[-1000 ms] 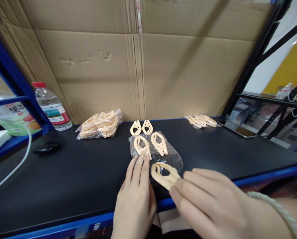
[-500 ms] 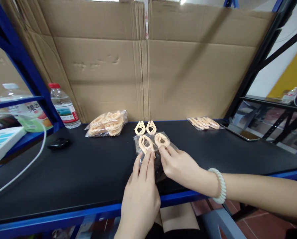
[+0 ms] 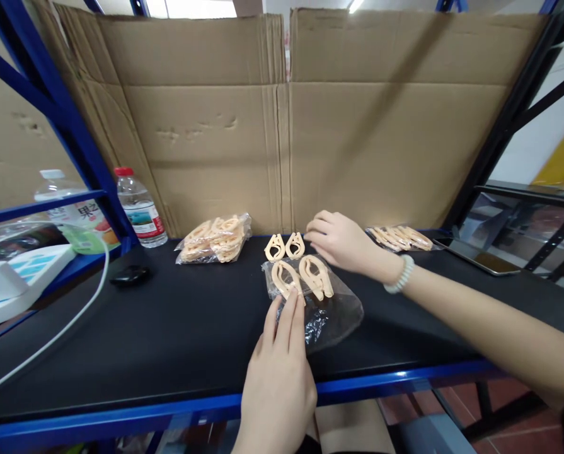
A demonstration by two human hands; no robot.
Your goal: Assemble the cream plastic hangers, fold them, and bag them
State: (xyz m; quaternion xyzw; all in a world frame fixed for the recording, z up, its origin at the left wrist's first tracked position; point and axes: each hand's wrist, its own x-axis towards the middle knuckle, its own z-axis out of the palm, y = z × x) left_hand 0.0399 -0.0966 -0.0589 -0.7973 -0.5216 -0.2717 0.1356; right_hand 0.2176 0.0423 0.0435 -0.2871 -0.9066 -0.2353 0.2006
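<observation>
A clear plastic bag (image 3: 333, 315) lies flat on the black table with two cream plastic pieces, which look like folded hangers, at its far end. My left hand (image 3: 282, 372) rests its stretched fingers on the lower end of the left cream piece (image 3: 284, 277); its thumb is hidden. Beside that lies the right cream piece (image 3: 316, 276), untouched. My right hand (image 3: 341, 239) hovers over the table's back part, fingers loosely bent and apart, nothing visible in them. Just left of it stand two smaller cream teardrop-shaped pieces (image 3: 295, 246).
Filled bags of cream pieces lie at the back left (image 3: 215, 238) and back right (image 3: 399, 238). A phone-like slab (image 3: 480, 257) is at the right. Left are a black mouse (image 3: 129, 275), a water bottle (image 3: 140, 211) and a white cable (image 3: 80, 321). Cardboard (image 3: 206, 139) walls the back.
My right hand has left the right cream piece and moved up and right toward the table's back. More of the bag shows. My left hand stays on the left piece.
</observation>
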